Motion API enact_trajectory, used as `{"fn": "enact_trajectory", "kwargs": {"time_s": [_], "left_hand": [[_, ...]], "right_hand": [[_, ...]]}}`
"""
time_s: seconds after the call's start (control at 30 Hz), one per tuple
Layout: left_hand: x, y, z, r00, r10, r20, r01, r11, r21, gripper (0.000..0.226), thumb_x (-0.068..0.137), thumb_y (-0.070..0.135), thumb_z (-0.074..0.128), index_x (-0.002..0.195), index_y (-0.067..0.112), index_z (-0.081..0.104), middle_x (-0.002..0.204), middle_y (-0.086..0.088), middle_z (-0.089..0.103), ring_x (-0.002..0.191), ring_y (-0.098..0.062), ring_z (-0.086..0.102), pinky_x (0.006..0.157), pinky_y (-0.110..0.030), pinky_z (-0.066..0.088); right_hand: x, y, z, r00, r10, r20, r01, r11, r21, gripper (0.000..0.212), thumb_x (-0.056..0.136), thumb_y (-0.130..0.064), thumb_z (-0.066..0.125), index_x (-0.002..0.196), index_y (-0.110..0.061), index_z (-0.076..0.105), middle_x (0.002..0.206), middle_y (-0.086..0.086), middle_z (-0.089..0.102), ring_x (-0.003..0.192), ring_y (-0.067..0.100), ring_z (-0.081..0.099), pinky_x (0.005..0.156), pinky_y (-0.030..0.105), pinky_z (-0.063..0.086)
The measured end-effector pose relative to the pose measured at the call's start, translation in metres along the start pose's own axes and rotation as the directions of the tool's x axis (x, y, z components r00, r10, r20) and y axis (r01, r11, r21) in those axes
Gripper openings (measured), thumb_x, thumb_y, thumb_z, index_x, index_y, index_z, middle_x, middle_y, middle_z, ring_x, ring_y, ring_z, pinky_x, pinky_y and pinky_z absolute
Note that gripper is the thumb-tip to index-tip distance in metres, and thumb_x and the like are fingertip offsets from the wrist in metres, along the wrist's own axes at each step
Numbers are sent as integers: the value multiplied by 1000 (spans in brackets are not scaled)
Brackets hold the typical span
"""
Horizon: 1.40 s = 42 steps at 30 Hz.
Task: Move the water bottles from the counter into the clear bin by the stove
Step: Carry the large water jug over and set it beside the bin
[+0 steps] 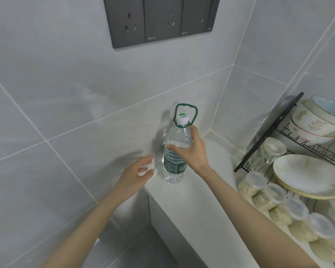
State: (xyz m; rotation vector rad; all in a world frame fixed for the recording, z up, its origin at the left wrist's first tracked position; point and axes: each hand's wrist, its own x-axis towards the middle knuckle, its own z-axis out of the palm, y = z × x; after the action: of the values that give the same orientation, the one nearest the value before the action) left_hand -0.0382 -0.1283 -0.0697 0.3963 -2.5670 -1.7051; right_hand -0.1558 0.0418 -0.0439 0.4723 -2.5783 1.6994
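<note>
Fingers of the left hand (137, 174) curve at the counter's (182, 206) left end, perhaps pinching something white, I cannot tell, just left of the upright water bottle (173, 167); the right hand (191, 151) grips its shoulder, wall close behind, dish rack (269, 131) well right, bin unseen.

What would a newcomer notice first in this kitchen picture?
The clear bottle with its green label and handle ring stands upright on the white counter, and the right hand grips it around the shoulder. Just left of it, the left hand is at a small white thing on the counter's edge; whether it holds it is unclear. To the right is a black rack of plates and bowls.
</note>
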Motion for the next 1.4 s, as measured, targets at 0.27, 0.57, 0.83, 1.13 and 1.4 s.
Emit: {"fn": "enact_trajectory", "kwargs": {"time_s": [0.27, 0.57, 0.83, 1.13, 1.4], "left_hand": [[21, -3, 7, 993, -12, 114, 13, 1000, -6, 41, 91, 12, 60, 128, 28, 52, 122, 5, 58, 107, -16, 61, 82, -17, 43], [57, -4, 54, 938, -29, 344, 14, 999, 48, 65, 82, 20, 72, 137, 35, 41, 134, 6, 49, 119, -16, 51, 95, -26, 43], [71, 1, 97, 849, 90, 520, -66, 996, -63, 98, 66, 13, 86, 142, 35, 29, 130, 20, 46, 114, 5, 47, 89, -3, 38], [82, -20, 124, 894, 85, 440, 2, 981, -192, 95, 56, 6, 90, 133, 27, 38, 118, 21, 57, 104, 13, 56, 82, -9, 48], [85, -22, 119, 907, 127, 401, -65, 984, -164, 88, 47, 23, 94, 124, 31, 53, 108, 20, 68, 103, 2, 63, 88, -19, 51]], "right_hand": [[-7, -5, -14, 981, 37, -193, -50, 997, -63, 76, 60, -34, 89, 126, -24, 52, 104, -14, 62, 97, 8, 59, 86, 27, 52], [-36, 6, -70, 979, 110, -174, -138, 978, -158, 69, 55, -36, 90, 115, -31, 55, 96, -21, 65, 89, -7, 60, 80, 12, 48], [-45, 11, -77, 987, 134, -88, -141, 987, -73, 70, 57, -27, 92, 118, -28, 58, 100, -31, 65, 100, -9, 61, 84, 7, 45], [-42, 17, -67, 977, 170, -129, -169, 985, 22, 68, 60, -14, 91, 119, -18, 59, 108, -11, 70, 104, 3, 65, 85, 14, 48], [-43, 7, -61, 957, 197, -215, -196, 980, 25, 56, 56, -16, 93, 103, -24, 64, 98, -10, 72, 97, 6, 67, 87, 30, 54]]}}
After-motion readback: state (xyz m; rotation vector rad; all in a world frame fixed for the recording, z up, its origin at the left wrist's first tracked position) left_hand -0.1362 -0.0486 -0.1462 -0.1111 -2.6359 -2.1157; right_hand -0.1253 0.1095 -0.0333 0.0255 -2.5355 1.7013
